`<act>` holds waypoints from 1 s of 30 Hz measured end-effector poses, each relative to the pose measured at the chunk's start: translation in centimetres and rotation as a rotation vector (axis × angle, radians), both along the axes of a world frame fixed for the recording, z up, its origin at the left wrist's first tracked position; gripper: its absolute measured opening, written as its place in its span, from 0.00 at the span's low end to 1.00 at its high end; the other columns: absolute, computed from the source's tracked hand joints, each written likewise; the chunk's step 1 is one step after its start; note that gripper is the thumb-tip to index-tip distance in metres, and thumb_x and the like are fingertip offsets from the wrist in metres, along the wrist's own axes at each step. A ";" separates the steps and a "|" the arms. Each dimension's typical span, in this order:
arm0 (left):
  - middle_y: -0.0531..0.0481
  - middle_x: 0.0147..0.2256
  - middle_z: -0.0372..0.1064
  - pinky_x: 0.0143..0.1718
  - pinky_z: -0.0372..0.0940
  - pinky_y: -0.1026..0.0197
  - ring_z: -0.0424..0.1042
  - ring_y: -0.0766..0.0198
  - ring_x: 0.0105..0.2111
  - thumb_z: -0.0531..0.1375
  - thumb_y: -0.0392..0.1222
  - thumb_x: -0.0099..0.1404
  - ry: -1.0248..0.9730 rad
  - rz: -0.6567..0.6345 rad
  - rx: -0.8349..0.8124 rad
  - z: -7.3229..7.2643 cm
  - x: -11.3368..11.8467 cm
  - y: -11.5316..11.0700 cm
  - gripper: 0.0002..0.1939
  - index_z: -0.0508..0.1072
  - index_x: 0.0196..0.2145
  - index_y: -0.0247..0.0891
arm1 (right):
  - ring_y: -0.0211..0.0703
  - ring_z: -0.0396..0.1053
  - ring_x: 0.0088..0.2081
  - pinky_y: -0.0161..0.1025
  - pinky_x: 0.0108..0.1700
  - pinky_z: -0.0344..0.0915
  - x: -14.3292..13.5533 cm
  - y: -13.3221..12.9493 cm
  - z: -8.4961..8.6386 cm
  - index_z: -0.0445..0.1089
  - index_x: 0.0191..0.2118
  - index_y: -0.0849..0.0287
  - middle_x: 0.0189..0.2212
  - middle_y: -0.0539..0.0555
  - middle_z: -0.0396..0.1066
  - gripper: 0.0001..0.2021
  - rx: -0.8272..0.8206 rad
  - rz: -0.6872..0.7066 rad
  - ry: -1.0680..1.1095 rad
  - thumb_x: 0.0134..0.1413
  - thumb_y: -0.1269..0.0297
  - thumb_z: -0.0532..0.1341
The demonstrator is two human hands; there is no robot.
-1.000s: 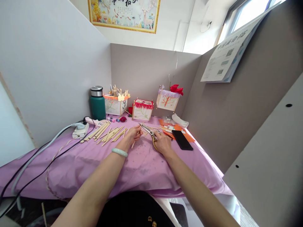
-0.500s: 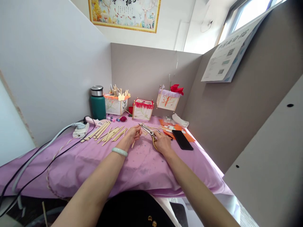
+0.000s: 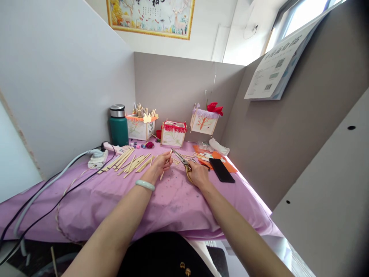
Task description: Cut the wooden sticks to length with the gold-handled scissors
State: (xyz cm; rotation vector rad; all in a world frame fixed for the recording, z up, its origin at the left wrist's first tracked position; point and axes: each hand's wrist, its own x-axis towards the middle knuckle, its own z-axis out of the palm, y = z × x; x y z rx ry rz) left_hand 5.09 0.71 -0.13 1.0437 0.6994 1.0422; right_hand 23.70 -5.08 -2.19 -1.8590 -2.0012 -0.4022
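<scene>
My left hand (image 3: 163,162), with a pale green bangle at the wrist, is closed on a thin wooden stick (image 3: 162,176) whose lower end sticks out below the fingers. In my right hand (image 3: 197,172) are scissors (image 3: 182,159) with gold handles. Their blades point up and left, with the tips beside the stick's upper end near my left fingertips. Many flat wooden sticks (image 3: 121,159) lie spread on the purple cloth to the left of my left hand.
A green bottle (image 3: 119,127), a lantern-like box of sticks (image 3: 138,128), a red-fringed box (image 3: 173,135) and a hanging box (image 3: 204,123) are at the back. A black phone (image 3: 221,170) lies on orange sheets at right. Cables and a power strip (image 3: 97,159) are at left.
The scissor blades look slightly more open, and the stick in my left hand shows more clearly. Both hands have stayed nearly in place.
</scene>
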 end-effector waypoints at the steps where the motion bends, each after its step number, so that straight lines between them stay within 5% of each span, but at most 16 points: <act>1: 0.59 0.16 0.59 0.12 0.36 0.70 0.41 0.76 0.08 0.50 0.38 0.69 -0.005 -0.004 0.000 0.0 0.0 0.0 0.06 0.60 0.33 0.39 | 0.45 0.72 0.40 0.36 0.38 0.59 0.0 0.0 -0.1 0.70 0.52 0.50 0.41 0.54 0.76 0.17 0.013 0.000 0.008 0.65 0.54 0.51; 13: 0.59 0.15 0.58 0.12 0.35 0.70 0.41 0.76 0.08 0.48 0.36 0.70 0.036 0.002 0.004 0.0 0.0 -0.1 0.09 0.58 0.30 0.39 | 0.46 0.71 0.42 0.37 0.42 0.60 -0.2 -0.1 0.1 0.68 0.55 0.49 0.45 0.55 0.74 0.18 -0.013 -0.003 -0.008 0.66 0.55 0.49; 21: 0.59 0.16 0.59 0.12 0.35 0.70 0.41 0.76 0.09 0.50 0.36 0.69 0.021 0.003 0.004 -0.1 0.1 0.0 0.06 0.60 0.32 0.38 | 0.46 0.73 0.40 0.37 0.39 0.59 -0.1 0.0 0.1 0.72 0.49 0.53 0.38 0.56 0.77 0.18 -0.029 0.000 0.024 0.65 0.54 0.50; 30: 0.57 0.16 0.57 0.12 0.39 0.70 0.43 0.77 0.09 0.49 0.29 0.66 -0.180 0.160 -0.157 0.4 -0.2 0.1 0.08 0.66 0.33 0.32 | 0.45 0.73 0.39 0.36 0.36 0.58 0.4 0.4 -0.2 0.73 0.46 0.51 0.36 0.52 0.77 0.16 0.007 -0.010 0.116 0.63 0.53 0.52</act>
